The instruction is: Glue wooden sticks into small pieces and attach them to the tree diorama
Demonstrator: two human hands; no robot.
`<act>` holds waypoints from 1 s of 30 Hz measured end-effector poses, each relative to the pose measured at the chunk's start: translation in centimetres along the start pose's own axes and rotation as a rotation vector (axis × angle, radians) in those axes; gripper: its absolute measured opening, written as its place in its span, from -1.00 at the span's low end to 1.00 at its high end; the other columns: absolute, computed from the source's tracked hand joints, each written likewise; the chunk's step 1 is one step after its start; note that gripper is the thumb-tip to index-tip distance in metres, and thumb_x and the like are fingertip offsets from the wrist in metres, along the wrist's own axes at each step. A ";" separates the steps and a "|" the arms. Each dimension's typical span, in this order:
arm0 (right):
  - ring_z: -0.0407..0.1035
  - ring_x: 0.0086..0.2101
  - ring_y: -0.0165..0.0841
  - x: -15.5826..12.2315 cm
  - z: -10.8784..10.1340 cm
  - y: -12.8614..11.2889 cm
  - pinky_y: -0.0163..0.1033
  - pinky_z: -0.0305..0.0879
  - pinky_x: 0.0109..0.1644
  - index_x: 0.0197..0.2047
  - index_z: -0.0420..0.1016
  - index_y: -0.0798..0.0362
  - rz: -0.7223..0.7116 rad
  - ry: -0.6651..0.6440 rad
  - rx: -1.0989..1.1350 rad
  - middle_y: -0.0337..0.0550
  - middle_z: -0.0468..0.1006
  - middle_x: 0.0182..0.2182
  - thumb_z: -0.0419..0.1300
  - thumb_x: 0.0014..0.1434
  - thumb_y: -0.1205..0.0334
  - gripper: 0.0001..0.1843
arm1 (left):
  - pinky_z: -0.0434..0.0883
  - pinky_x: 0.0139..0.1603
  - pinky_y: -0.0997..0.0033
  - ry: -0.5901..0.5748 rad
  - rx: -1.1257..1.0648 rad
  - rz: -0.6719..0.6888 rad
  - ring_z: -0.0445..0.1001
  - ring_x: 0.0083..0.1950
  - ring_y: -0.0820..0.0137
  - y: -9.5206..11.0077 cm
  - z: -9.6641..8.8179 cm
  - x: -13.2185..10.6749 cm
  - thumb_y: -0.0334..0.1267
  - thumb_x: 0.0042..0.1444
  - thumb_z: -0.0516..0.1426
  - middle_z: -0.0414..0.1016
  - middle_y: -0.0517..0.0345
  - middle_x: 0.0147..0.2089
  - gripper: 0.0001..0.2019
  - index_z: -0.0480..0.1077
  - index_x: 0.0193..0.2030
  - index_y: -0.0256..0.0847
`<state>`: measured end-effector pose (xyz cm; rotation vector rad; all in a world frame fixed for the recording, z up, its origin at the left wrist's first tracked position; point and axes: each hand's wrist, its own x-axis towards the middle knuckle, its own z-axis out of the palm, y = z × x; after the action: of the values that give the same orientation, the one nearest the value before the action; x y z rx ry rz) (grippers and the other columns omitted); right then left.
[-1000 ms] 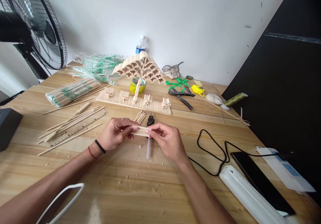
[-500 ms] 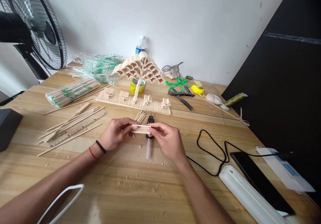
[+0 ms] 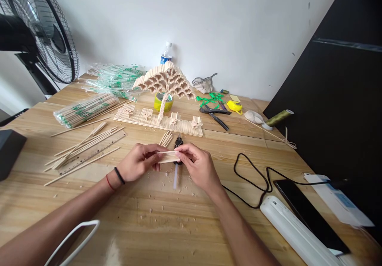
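Note:
Between my two hands is a small flat panel of short wooden sticks point(image 3: 168, 157) laid side by side. My left hand point(image 3: 142, 160) pinches its left end, and my right hand point(image 3: 195, 164) pinches the right end. Just behind and partly under the panel lies a black glue gun point(image 3: 178, 141), with a clear glue stick point(image 3: 176, 176) pointing toward me. Several cut short sticks point(image 3: 166, 138) rest beside it. Farther back stands a model of wooden sticks point(image 3: 164, 84), with a sloped roof on a post and a flat base point(image 3: 188, 129) carrying small stick pieces.
Long sticks point(image 3: 86, 144) and a clear ruler point(image 3: 95, 152) lie at left, near a bagged stick bundle point(image 3: 86, 109). Pliers point(image 3: 219, 119) and a yellow tape measure point(image 3: 234, 106) sit back right. A black cable point(image 3: 250, 158), phone point(image 3: 307, 214) and white bar-shaped device point(image 3: 295, 230) occupy the right. A fan point(image 3: 44, 31) stands left.
The stick panel has tilted and dropped slightly toward me, its face turning in my fingers. Both hands keep their hold; things on the table stay put.

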<state>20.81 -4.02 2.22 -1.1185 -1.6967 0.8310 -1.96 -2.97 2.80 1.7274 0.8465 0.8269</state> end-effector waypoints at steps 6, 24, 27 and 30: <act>0.59 -0.36 -0.31 -0.2 -0.1 -0.4 -0.26 0.49 -0.23 -0.22 0.61 0.02 -0.114 0.032 -0.143 -0.16 0.71 -0.35 0.26 0.34 0.26 -0.90 | 0.45 -0.41 0.50 -0.044 -0.099 -0.054 0.53 -0.50 0.43 0.2 -0.3 0.1 -0.07 0.44 0.11 0.54 0.17 -0.52 -0.61 0.58 0.10 -0.35; 0.64 -0.31 -0.28 -0.2 0.0 -0.2 -0.22 0.55 -0.17 -0.13 0.74 -0.03 -0.141 0.153 -0.145 -0.13 0.77 -0.26 0.30 0.33 0.28 -0.86 | 0.48 -0.32 0.47 0.011 -0.085 -0.023 0.56 -0.42 0.42 -1.3 0.3 0.4 -0.01 0.40 0.14 0.57 0.13 -0.45 -0.60 0.52 0.08 -0.35; 0.65 -0.25 -0.24 -0.1 -0.2 -0.5 -0.17 0.58 -0.10 -0.08 0.75 -0.06 -0.118 0.129 -0.132 -0.11 0.78 -0.21 0.26 0.36 0.25 -0.80 | 0.47 -0.33 0.48 0.032 -0.041 -0.036 0.54 -0.42 0.43 -1.5 0.3 0.5 -0.02 0.40 0.14 0.57 0.13 -0.44 -0.61 0.52 0.08 -0.34; 0.66 -0.25 -0.21 -0.1 -0.3 -0.6 -0.15 0.61 -0.12 -0.03 0.75 -0.05 -0.060 0.115 -0.090 -0.08 0.78 -0.21 0.23 0.39 0.19 -0.76 | 0.46 -0.33 0.49 0.078 -0.004 -0.025 0.53 -0.42 0.44 -1.4 0.3 0.6 -0.03 0.41 0.13 0.58 0.12 -0.43 -0.62 0.53 0.07 -0.33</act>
<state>20.88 -4.34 2.78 -1.1478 -1.6769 0.6466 -1.67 -2.27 1.52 1.6868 0.9161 0.8830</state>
